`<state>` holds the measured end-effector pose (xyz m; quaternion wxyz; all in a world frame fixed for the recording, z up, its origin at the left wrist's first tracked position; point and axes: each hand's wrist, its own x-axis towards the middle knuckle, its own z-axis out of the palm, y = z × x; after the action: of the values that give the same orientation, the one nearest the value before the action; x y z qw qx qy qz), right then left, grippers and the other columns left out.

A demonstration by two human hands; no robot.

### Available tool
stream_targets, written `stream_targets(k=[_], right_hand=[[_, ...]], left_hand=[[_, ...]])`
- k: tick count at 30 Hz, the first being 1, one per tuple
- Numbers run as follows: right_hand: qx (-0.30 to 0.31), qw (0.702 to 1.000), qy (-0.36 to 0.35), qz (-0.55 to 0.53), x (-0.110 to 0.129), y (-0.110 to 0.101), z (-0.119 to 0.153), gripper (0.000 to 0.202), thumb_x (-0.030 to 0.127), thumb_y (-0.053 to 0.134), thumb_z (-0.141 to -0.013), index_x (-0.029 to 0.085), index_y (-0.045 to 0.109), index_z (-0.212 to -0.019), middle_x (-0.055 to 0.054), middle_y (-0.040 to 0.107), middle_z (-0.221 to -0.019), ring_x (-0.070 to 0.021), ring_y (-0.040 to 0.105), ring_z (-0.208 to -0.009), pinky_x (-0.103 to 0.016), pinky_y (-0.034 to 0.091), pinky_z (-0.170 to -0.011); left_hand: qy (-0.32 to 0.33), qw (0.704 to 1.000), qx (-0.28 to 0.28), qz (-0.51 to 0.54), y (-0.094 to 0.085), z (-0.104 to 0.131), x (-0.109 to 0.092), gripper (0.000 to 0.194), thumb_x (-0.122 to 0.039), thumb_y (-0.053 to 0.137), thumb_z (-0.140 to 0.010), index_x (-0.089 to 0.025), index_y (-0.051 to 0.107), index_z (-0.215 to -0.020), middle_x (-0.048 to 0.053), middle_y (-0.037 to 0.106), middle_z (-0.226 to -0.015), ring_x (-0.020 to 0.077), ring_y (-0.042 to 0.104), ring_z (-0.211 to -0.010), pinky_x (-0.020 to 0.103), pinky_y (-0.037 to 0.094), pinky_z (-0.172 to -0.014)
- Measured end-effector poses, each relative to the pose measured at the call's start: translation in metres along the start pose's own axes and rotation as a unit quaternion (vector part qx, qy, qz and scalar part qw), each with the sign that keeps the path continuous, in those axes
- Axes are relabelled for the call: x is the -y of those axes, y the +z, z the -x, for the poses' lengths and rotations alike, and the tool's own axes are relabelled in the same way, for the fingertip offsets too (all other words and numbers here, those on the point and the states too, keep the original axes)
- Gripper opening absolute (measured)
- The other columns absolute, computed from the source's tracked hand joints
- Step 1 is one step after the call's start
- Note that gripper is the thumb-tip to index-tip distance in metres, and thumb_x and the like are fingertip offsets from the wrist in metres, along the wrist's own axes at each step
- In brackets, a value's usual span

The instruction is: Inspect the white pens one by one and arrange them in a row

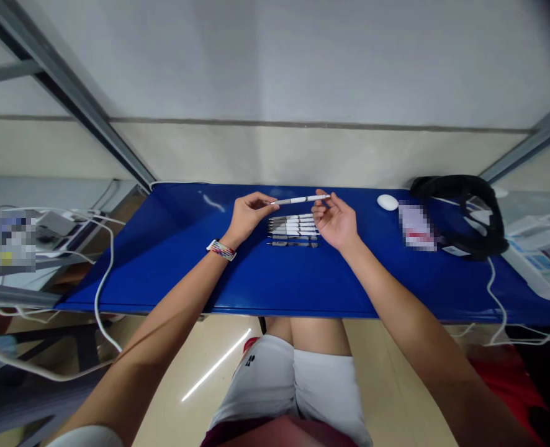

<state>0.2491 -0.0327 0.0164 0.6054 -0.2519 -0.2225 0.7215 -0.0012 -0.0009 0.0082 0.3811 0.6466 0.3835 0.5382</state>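
A white and grey pen (300, 199) is held up nearly level between my two hands, above the blue table (265, 279). My left hand (250, 216) pinches its left end. At the other end, the fingertips of my right hand (335, 218) grip it, palm turned up. Just below lies a row of several white and grey pens (293, 225), side by side with tips to the left. Nearest me in that row is a darker pen (293, 244). My right hand hides some of the row's right ends.
To the right on the table are a white mouse (387, 202), a blurred-out packet (417, 226) and a black headset-like strap (475, 248). White cables (103, 279) hang over the left edge. Metal posts (112, 146) flank the table, with a wall behind.
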Motion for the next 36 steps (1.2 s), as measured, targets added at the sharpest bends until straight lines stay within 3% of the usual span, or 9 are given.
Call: stream_targets(k=[4,14,21,25,31,36], right_hand=[[0.005,1.000,-0.001,-0.017,-0.0007,0.0007,0.0014,0.007,0.023,0.065,-0.097,0.020,0.071,-0.098,0.001,0.061,-0.072,-0.0096,0.053,-0.060,-0.020,0.050,-0.054],[0.020,1.000,-0.015,-0.018,-0.0019,-0.0007,0.0002,0.010,0.022,0.065,-0.099,0.021,0.068,-0.090,0.005,0.050,-0.065,-0.0059,0.041,-0.051,-0.016,0.039,-0.046],[-0.002,0.998,-0.038,0.044,-0.0015,0.0029,0.0031,0.018,0.040,0.066,-0.101,0.024,0.071,-0.096,0.002,0.054,-0.069,-0.0101,0.046,-0.055,-0.023,0.044,-0.049],[0.001,0.998,-0.030,0.052,-0.0014,0.0021,0.0025,0.015,0.034,0.069,-0.099,0.024,0.069,-0.089,0.005,0.048,-0.063,-0.0090,0.041,-0.051,-0.023,0.041,-0.046],[-0.004,0.998,-0.038,0.043,-0.0030,0.0023,-0.0007,0.022,0.039,0.072,-0.100,0.023,0.067,-0.085,0.007,0.044,-0.060,-0.0068,0.035,-0.046,-0.021,0.035,-0.041],[-0.024,0.994,-0.047,0.091,-0.0032,0.0004,-0.0028,0.034,0.058,0.070,-0.099,0.025,0.069,-0.089,0.007,0.044,-0.058,-0.0071,0.038,-0.046,-0.023,0.035,-0.041]], left_hand=[[0.001,1.000,0.000,0.003,0.0000,-0.0002,0.0006,0.028,-0.040,0.093,-0.076,-0.019,0.084,-0.092,0.006,0.082,-0.089,0.0185,0.072,-0.080,0.034,0.058,-0.080],[0.001,1.000,0.016,-0.008,0.0011,0.0016,-0.0031,0.024,-0.037,0.092,-0.078,-0.020,0.085,-0.093,0.006,0.081,-0.087,0.0168,0.070,-0.077,0.032,0.055,-0.076],[-0.004,1.000,0.011,-0.012,0.0006,0.0014,-0.0017,0.026,-0.040,0.091,-0.079,-0.020,0.085,-0.093,0.006,0.081,-0.087,0.0182,0.071,-0.078,0.034,0.057,-0.077],[-0.012,1.000,0.012,-0.009,0.0008,0.0022,-0.0017,0.027,-0.041,0.091,-0.078,-0.020,0.084,-0.094,0.007,0.082,-0.091,0.0190,0.072,-0.081,0.035,0.058,-0.080],[-0.026,0.999,0.018,0.006,0.0024,0.0035,-0.0032,0.028,-0.040,0.092,-0.077,-0.020,0.084,-0.094,0.007,0.082,-0.092,0.0195,0.073,-0.083,0.035,0.058,-0.081],[-0.028,0.999,0.023,-0.002,0.0019,0.0027,-0.0026,0.026,-0.039,0.091,-0.078,-0.020,0.085,-0.094,0.007,0.081,-0.091,0.0187,0.071,-0.081,0.034,0.056,-0.078]])
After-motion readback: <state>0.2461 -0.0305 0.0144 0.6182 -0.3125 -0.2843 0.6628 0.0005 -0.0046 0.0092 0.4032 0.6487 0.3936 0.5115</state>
